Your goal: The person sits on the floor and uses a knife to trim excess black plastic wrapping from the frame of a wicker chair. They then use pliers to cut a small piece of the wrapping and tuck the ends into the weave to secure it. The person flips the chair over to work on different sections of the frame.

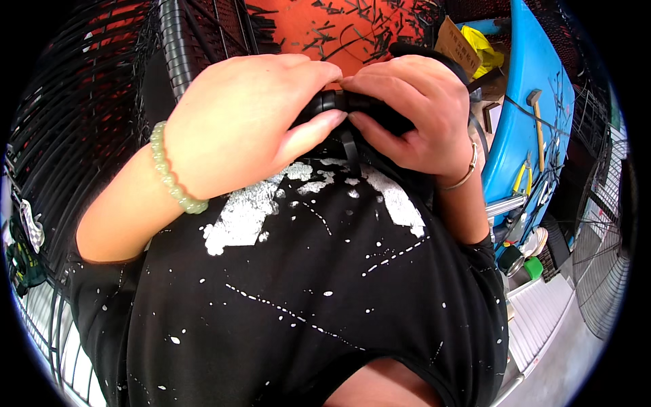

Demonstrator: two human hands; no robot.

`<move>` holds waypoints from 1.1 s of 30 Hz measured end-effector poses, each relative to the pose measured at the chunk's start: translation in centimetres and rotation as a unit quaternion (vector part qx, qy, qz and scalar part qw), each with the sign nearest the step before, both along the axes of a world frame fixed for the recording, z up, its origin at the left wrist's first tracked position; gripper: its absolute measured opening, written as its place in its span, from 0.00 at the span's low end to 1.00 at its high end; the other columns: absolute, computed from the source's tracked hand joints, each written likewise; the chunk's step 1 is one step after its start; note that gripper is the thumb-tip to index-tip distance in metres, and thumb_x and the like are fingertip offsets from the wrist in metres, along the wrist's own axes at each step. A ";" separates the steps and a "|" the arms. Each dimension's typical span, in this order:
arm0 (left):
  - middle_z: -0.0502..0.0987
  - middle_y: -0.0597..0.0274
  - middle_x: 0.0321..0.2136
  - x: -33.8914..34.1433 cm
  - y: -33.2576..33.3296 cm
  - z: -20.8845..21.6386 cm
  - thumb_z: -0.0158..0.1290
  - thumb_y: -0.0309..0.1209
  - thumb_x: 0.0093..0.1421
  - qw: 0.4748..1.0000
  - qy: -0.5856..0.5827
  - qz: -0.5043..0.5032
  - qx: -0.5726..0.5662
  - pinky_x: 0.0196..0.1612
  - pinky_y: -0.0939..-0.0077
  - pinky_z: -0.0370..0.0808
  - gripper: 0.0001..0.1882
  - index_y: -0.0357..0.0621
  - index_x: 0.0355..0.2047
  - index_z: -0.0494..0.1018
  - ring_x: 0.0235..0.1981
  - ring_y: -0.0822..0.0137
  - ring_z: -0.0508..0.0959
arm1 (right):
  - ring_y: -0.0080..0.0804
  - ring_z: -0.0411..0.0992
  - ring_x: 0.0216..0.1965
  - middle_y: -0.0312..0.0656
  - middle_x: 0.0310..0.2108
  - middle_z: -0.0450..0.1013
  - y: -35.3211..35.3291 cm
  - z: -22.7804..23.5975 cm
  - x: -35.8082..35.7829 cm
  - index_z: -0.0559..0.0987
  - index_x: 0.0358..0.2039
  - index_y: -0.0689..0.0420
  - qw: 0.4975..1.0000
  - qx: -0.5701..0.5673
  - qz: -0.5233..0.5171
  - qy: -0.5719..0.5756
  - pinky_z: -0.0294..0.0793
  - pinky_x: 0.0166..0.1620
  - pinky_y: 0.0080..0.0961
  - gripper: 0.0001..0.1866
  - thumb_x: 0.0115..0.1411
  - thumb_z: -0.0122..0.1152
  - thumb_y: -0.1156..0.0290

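Observation:
My left hand (244, 112) and my right hand (417, 102) meet in front of my chest, fingers bent and fingertips nearly touching. Between them runs a black bar (330, 102) wound with a flat plastic strip, and both hands pinch it from above and below. A loose end of black strip (350, 150) hangs down under my fingertips. Up and to the left, another black tube (175, 51) is wrapped in the same ringed way, beside dark woven wicker (210, 30). My hands hide much of the bar.
Black scraps (332, 30) litter a red surface beyond my hands. At right, a blue table (522, 74) carries a hammer (538, 129) and yellow-handled pliers (522, 178). A cardboard box (456, 47) and a yellow bag (481, 51) stand beside it. Dark woven strands (88, 108) fill the left.

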State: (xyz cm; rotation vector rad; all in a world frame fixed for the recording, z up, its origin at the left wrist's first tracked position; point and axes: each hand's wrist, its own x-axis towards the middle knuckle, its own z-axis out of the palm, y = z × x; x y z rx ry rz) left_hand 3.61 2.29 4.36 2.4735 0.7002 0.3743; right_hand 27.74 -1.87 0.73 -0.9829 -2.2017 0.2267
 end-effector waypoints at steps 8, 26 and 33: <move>0.82 0.45 0.43 0.4 -1.0 -1.0 0.64 0.28 0.58 0.998 -0.032 0.026 -0.037 0.46 0.61 0.81 0.21 0.34 0.51 0.75 0.43 0.46 0.83 | 0.36 0.80 0.33 0.35 0.34 0.81 0.1 0.2 0.3 0.84 0.37 0.50 1.000 -0.008 0.009 0.007 0.79 0.40 0.30 0.16 0.45 0.76 0.67; 0.83 0.45 0.43 -0.6 -0.2 -0.6 0.61 0.28 0.62 0.991 -0.021 0.009 -0.130 0.50 0.65 0.79 0.17 0.33 0.51 0.77 0.45 0.50 0.84 | 0.32 0.79 0.36 0.31 0.34 0.80 -0.9 0.9 -0.5 0.84 0.38 0.47 0.999 -0.030 -0.034 -0.030 0.73 0.51 0.35 0.13 0.51 0.74 0.66; 0.82 0.45 0.43 -0.5 -0.4 -2.0 0.60 0.28 0.62 0.995 -0.052 -0.002 -0.083 0.49 0.63 0.79 0.17 0.34 0.50 0.77 0.44 0.48 0.83 | 0.36 0.79 0.50 0.34 0.39 0.82 -2.2 1.7 -0.1 0.83 0.41 0.49 0.991 -0.100 -0.072 -0.059 0.62 0.63 0.49 0.14 0.54 0.74 0.68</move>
